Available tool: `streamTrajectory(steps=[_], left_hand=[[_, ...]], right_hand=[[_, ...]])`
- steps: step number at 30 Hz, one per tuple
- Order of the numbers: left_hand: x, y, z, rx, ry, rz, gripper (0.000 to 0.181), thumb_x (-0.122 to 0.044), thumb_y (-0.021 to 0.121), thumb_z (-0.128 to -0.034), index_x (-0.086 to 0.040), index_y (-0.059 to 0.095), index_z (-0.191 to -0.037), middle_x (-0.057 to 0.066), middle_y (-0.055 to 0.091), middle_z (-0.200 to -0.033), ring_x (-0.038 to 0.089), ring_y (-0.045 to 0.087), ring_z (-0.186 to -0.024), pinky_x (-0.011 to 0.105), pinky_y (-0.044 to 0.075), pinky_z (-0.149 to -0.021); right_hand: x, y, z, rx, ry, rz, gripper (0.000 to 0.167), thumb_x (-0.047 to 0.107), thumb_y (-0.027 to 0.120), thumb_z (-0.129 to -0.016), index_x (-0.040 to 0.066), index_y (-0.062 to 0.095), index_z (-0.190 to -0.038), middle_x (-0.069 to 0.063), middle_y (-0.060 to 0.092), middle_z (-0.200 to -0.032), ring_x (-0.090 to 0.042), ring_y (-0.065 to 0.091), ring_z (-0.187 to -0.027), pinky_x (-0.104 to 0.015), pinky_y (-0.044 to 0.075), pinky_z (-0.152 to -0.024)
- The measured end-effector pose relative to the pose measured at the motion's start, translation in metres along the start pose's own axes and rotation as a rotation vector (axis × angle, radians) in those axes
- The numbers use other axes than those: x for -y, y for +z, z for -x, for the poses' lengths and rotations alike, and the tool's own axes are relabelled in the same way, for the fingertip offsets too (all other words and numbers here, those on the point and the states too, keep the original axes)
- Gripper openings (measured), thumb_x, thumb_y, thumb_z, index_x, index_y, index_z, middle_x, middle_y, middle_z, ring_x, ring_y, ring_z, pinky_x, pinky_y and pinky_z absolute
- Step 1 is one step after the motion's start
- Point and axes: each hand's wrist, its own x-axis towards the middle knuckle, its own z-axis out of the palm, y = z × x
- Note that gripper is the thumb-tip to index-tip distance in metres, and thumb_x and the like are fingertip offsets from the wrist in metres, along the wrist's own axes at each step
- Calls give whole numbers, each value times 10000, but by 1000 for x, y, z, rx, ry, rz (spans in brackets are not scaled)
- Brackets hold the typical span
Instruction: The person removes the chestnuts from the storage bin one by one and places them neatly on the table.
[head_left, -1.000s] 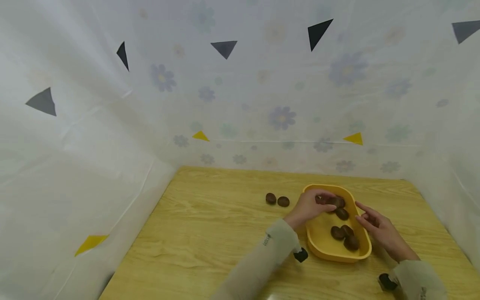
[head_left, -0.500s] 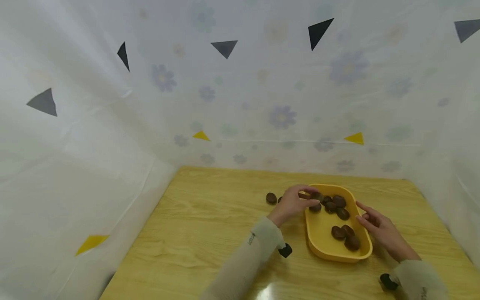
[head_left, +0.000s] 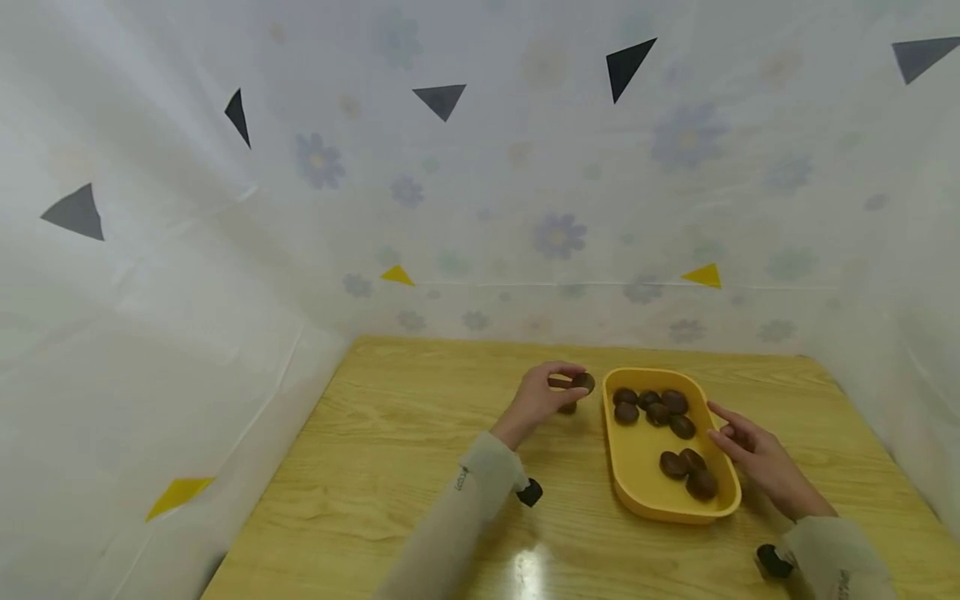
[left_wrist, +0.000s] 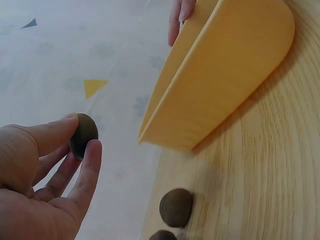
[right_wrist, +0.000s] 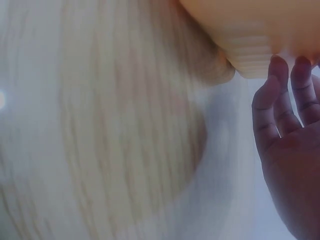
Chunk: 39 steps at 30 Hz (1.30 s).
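Note:
My left hand (head_left: 536,398) is over the table just left of the yellow tray (head_left: 637,496), pinching a dark brown chestnut (head_left: 582,382) between thumb and fingertips. In the left wrist view, the held chestnut (left_wrist: 84,135) is up off the wood. Two more chestnuts lie on the table below, one of them (left_wrist: 176,206) in full sight and the other (left_wrist: 163,235) cut by the frame edge. Inside the tray, several chestnuts (head_left: 674,402) sit in a far group and three (head_left: 701,483) in a near one. My right hand (head_left: 768,467) touches the tray's right side with extended fingers.
The wooden table (head_left: 397,467) reaches back to a white flowered sheet (head_left: 480,200), which also hangs at both sides. Black, grey and yellow triangles mark the sheet. Each wrist carries a small black device, such as the left one (head_left: 529,492).
My left hand has moved left, from inside the tray to over the table beside it, carrying a chestnut. The right hand stays at the tray's right side. The tray has not visibly moved.

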Motion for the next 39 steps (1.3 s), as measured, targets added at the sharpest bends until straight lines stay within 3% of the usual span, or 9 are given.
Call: streamTrajectory(steps=[3,7,21,30,34,39], left_hand=[[4,-12,4,-21,-2,-1,362,-219,776,-955,-198,709,-1310,-4,655,-1334,290,653,-1196,561,576,-958],[11,-26,8,-52,-14,5,367,-208,775,-956,-188,706,-1315,16,655,-1325,287,647,-1184,586,566,-955],[26,-59,13,-134,-34,-34,359,-216,774,-959,-181,709,-1311,66,648,-1349,322,634,-1210,522,568,-980],[33,-71,15,-158,-56,-54,386,-186,771,-959,-113,695,-1331,85,654,-1328,321,642,-1205,497,576,-983],[37,-73,14,-167,-67,-27,387,-163,767,-961,-75,686,-1329,112,649,-1323,335,641,-1206,550,552,-1009],[44,-72,15,-170,-100,-37,369,-161,770,-958,-95,697,-1314,108,654,-1312,313,655,-1184,500,569,-997]], right_hand=[[1,2,-1,8,-5,-13,658,324,500,-1114,36,236,-1643,-55,586,-1041,-125,519,-779,-318,433,-606],[2,4,-3,11,5,-24,655,319,506,-1112,42,241,-1644,-61,583,-1052,-125,520,-788,-323,436,-611],[2,2,-1,6,6,-11,661,321,505,-1113,35,234,-1644,-55,577,-1057,-119,515,-798,-306,426,-627],[1,3,-1,7,7,-18,652,302,498,-1117,32,226,-1645,-70,580,-1066,-122,517,-806,-304,426,-633],[1,3,-2,-3,9,-10,653,322,502,-1113,46,242,-1645,-64,581,-1067,-115,524,-813,-298,433,-635],[1,4,-2,5,17,-3,666,351,503,-1110,45,246,-1643,-48,581,-1065,-108,527,-815,-294,440,-641]])
